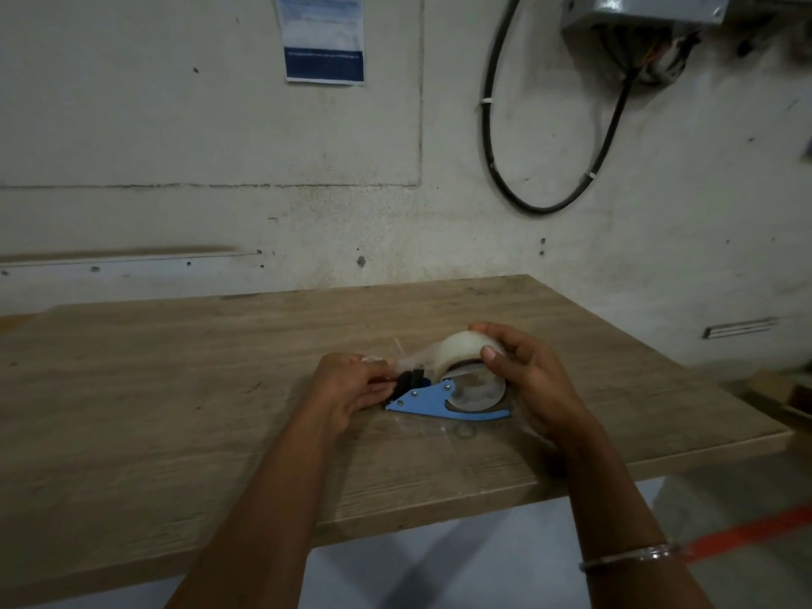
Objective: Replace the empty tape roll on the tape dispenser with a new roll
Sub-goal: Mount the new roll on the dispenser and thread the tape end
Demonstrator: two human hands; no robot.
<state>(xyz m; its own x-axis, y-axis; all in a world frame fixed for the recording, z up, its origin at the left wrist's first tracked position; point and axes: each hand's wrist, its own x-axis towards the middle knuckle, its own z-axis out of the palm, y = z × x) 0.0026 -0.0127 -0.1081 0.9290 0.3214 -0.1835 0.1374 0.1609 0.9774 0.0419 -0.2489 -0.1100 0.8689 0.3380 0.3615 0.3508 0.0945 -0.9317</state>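
A blue tape dispenser [433, 400] lies on the wooden table [175, 389] a little right of centre. A roll of clear tape [461, 351] sits on its hub. My right hand [527, 380] grips the roll from the right, thumb on its near face and fingers over the top. My left hand [351, 386] pinches the loose end of the tape by the dispenser's black front end [408, 380]; a strip of tape stretches from the roll to those fingers. A faint clear ring [463, 432] lies on the table just in front of the dispenser.
The table's near edge [439, 516] runs diagonally and its right corner [786, 432] is close by. A concrete wall stands behind, with a black cable loop [540, 204] and a grey box [637, 15] upper right. Orange floor tape [747, 529] shows lower right.
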